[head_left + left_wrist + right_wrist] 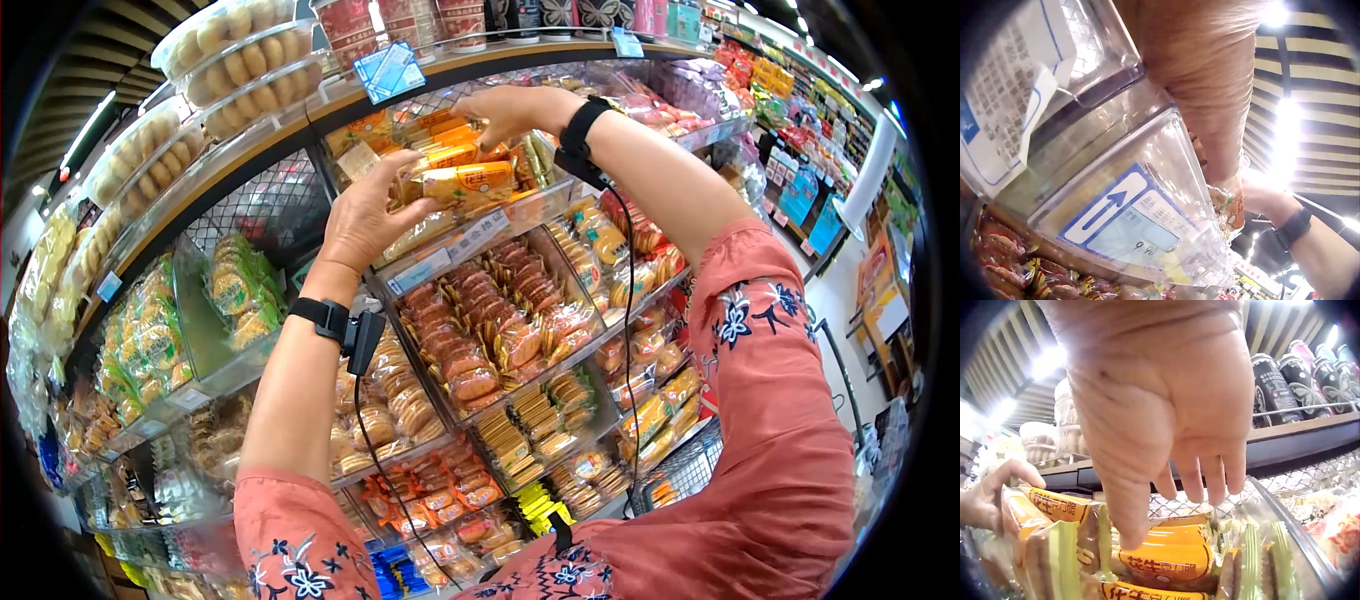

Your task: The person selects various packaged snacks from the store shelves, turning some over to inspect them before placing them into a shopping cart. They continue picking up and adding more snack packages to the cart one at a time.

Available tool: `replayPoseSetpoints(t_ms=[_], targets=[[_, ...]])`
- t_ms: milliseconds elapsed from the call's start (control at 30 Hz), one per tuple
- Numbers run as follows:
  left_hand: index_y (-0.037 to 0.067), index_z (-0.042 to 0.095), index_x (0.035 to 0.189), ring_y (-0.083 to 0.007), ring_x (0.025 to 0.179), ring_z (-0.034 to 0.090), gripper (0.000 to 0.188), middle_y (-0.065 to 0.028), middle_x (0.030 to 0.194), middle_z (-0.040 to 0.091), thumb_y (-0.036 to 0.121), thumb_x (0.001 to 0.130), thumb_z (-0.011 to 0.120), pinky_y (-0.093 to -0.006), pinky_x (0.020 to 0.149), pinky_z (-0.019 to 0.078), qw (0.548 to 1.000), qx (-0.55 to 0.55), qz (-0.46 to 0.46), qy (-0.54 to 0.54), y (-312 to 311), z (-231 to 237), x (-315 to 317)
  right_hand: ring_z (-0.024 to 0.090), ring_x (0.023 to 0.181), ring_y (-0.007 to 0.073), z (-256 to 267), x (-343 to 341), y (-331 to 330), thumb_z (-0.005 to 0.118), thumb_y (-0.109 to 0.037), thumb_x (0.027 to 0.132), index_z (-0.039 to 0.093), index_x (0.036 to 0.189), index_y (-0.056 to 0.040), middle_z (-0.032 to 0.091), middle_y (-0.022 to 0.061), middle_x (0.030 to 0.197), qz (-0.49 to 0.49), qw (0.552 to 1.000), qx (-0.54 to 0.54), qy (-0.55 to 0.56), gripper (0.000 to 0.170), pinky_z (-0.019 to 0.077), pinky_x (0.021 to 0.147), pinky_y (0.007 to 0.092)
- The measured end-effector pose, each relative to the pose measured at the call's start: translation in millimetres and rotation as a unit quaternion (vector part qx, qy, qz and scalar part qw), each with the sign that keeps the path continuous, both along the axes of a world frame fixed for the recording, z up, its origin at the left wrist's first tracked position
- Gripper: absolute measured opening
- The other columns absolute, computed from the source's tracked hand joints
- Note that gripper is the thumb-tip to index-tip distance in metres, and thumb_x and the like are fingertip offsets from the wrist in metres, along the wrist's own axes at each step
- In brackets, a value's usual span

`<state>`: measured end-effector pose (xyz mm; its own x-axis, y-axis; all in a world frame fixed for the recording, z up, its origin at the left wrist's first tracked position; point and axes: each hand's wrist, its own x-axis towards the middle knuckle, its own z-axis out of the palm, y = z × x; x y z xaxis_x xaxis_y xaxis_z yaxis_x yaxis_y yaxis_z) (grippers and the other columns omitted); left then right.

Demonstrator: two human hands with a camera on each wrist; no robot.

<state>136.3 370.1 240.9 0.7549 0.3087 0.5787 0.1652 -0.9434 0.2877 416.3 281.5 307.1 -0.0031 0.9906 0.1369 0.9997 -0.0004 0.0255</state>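
Observation:
My left hand (365,215) is at the left end of an orange snack pack (470,184), pinching it between fingers and thumb. In the right wrist view, that left hand (988,497) has its fingers over the top edge of an upright orange pack (1044,515). My right hand (520,108) reaches over the same clear bin with its fingers pointing down and spread from the thumb. Its thumb overlaps a row of orange packs (1166,553) in the right wrist view. Nothing shows gripped in the right hand.
The bin's clear front wall (480,235) carries price labels. Below it are bins of red-brown packaged snacks (480,300). A shelf edge (1297,444) with black cans (1275,381) runs above. Stacked tubs of round cookies (245,70) stand at upper left. Cables hang from both wrists.

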Motion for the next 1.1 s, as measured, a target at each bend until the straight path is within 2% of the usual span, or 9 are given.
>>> replayPoseSetpoints(t_ms=[33, 133, 400, 567, 800, 867, 900, 933, 1100], targets=[[0.022, 0.055, 0.138, -0.0269, 0.1, 0.07, 0.062, -0.012, 0.116, 0.071, 0.028, 0.082, 0.082, -0.0367, 0.088, 0.0558, 0.998, 0.033, -0.038, -0.036, 1, -4, 1, 0.055, 0.128, 0.0377, -3, -1, 0, 0.083, -0.023, 0.075, 0.041, 0.149, -0.0037, 0.057, 0.0225, 0.139, -0.006, 1.0, -0.007, 0.023, 0.087, 0.0461, 0.107, 0.0431], [0.02, 0.056, 0.134, -0.0278, 0.097, 0.07, 0.057, -0.0112, 0.117, 0.071, 0.025, 0.082, 0.081, -0.0371, 0.088, 0.0558, 0.989, 0.095, -0.077, -0.079, 5, -5, 3, 0.054, 0.128, 0.0379, -9, -8, -4, 0.084, -0.024, 0.074, 0.037, 0.152, -0.007, 0.056, 0.0212, 0.14, 0.007, 1.0, 0.014, -0.027, 0.093, 0.0457, 0.108, 0.0437], [0.015, 0.055, 0.125, -0.0265, 0.095, 0.07, 0.05, -0.0116, 0.115, 0.07, 0.018, 0.081, 0.078, -0.0371, 0.087, 0.0557, 0.997, 0.015, -0.045, -0.061, 5, -5, 2, 0.051, 0.132, 0.0377, -9, -12, 22, 0.086, -0.035, 0.074, 0.038, 0.151, -0.0085, 0.053, 0.0216, 0.142, 0.016, 0.997, 0.004, -0.073, 0.094, 0.0452, 0.107, 0.0474], [0.015, 0.055, 0.125, -0.0264, 0.093, 0.07, 0.049, -0.0123, 0.111, 0.07, 0.017, 0.081, 0.076, -0.0372, 0.085, 0.0557, 0.998, -0.004, -0.035, -0.052, 8, -7, 2, 0.052, 0.133, 0.0377, -9, -29, 56, 0.057, -0.027, 0.095, 0.048, 0.143, -0.0051, 0.054, 0.0229, 0.142, -0.05, 0.994, -0.067, -0.073, 0.053, 0.0431, 0.108, 0.049], [0.014, 0.054, 0.126, -0.0289, 0.096, 0.071, 0.051, -0.0144, 0.11, 0.07, 0.019, 0.081, 0.077, -0.0385, 0.087, 0.0558, 0.998, -0.003, -0.033, -0.053, 4, -5, 2, 0.046, 0.138, 0.0389, -18, -23, 75, 0.054, -0.028, 0.096, 0.047, 0.144, -0.0048, 0.044, 0.0241, 0.152, -0.069, 0.988, -0.081, -0.114, 0.054, 0.0405, 0.111, 0.0516], [0.014, 0.054, 0.127, -0.0294, 0.099, 0.071, 0.052, -0.015, 0.112, 0.07, 0.02, 0.081, 0.077, -0.0386, 0.088, 0.0557, 0.997, 0.0, -0.042, -0.065, 5, -6, 2, 0.043, 0.14, 0.0409, -19, -28, 71, 0.056, -0.029, 0.095, 0.042, 0.148, -0.0039, 0.039, 0.0265, 0.154, -0.066, 0.988, -0.061, -0.126, 0.06, 0.04, 0.112, 0.0522], [0.015, 0.053, 0.125, -0.038, 0.105, 0.067, 0.051, -0.0156, 0.116, 0.069, 0.027, 0.081, 0.077, -0.0444, 0.087, 0.0545, 0.997, 0.007, -0.04, -0.06, 5, -6, 2, 0.043, 0.14, 0.0411, -23, -25, 72, 0.057, -0.03, 0.095, 0.041, 0.149, -0.0038, 0.039, 0.0271, 0.154, -0.061, 0.988, -0.053, -0.131, 0.062, 0.0402, 0.112, 0.0523], [0.015, 0.053, 0.125, -0.0377, 0.104, 0.067, 0.051, -0.0154, 0.116, 0.069, 0.027, 0.081, 0.077, -0.0442, 0.087, 0.0547, 0.998, 0.007, -0.04, -0.055, 4, -6, 1, 0.043, 0.14, 0.0412, -26, -21, 72, 0.058, -0.03, 0.094, 0.04, 0.149, -0.0037, 0.038, 0.0276, 0.154, -0.059, 0.988, -0.044, -0.135, 0.064, 0.0404, 0.111, 0.0524], [0.015, 0.054, 0.124, -0.0364, 0.1, 0.068, 0.052, -0.0143, 0.114, 0.07, 0.029, 0.081, 0.078, -0.0428, 0.085, 0.0554, 0.998, 0.034, -0.037, -0.042, 3, -3, 1, 0.05, 0.129, 0.0472, -31, -16, 75, 0.073, -0.052, 0.083, 0.047, 0.137, 0.0032, 0.053, 0.0322, 0.134, -0.025, 0.996, -0.024, -0.076, 0.081, 0.0435, 0.106, 0.0515]])
